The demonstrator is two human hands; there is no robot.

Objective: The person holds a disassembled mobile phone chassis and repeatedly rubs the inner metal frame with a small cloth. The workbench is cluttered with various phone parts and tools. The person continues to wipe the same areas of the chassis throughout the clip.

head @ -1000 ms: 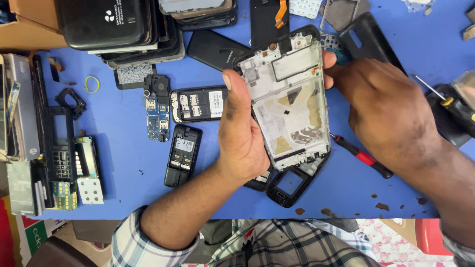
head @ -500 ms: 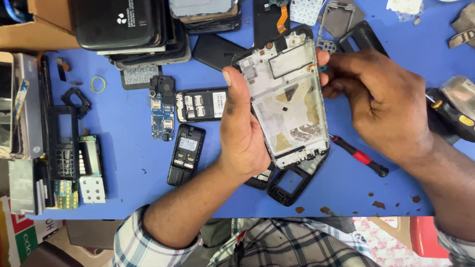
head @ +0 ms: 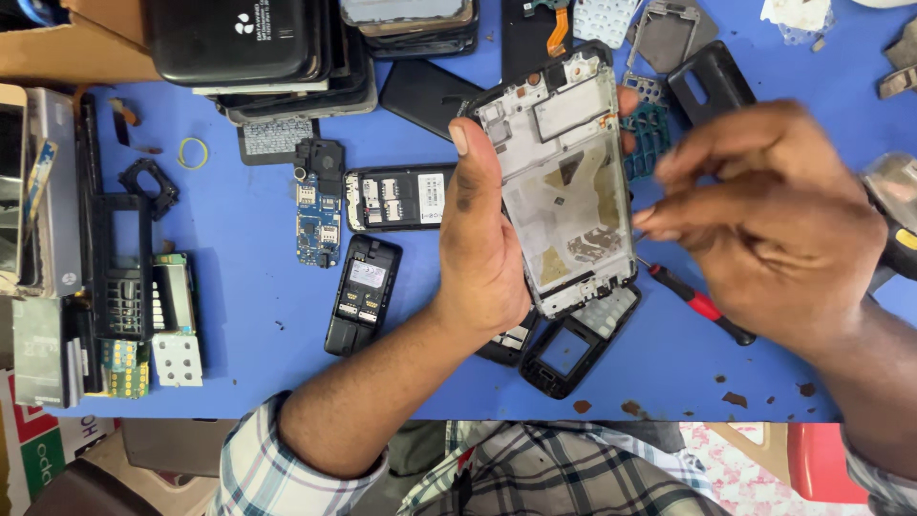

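Note:
My left hand [head: 482, 239] grips an opened smartphone frame [head: 564, 182], its bare inner side facing up, tilted a little above the blue table [head: 248, 258]. Thumb lies along the frame's left edge, fingertips show at its right edge. My right hand [head: 764, 225] hovers just right of the frame, fingers bent and pinched together near its right side; whether anything small is held between them cannot be seen. A red-handled screwdriver [head: 697, 306] lies on the table under the right hand.
Stripped small phones [head: 363, 291] and a circuit board [head: 317, 215] lie left of my hand. Stacked black phone covers [head: 258, 43] sit at the top left. Keypad frames and parts [head: 119, 277] crowd the left edge. A black phone bezel [head: 568, 349] lies below the frame.
My right hand has drawn back to the right, off the top of the frame. The left hand keeps holding the frame in about the same place.

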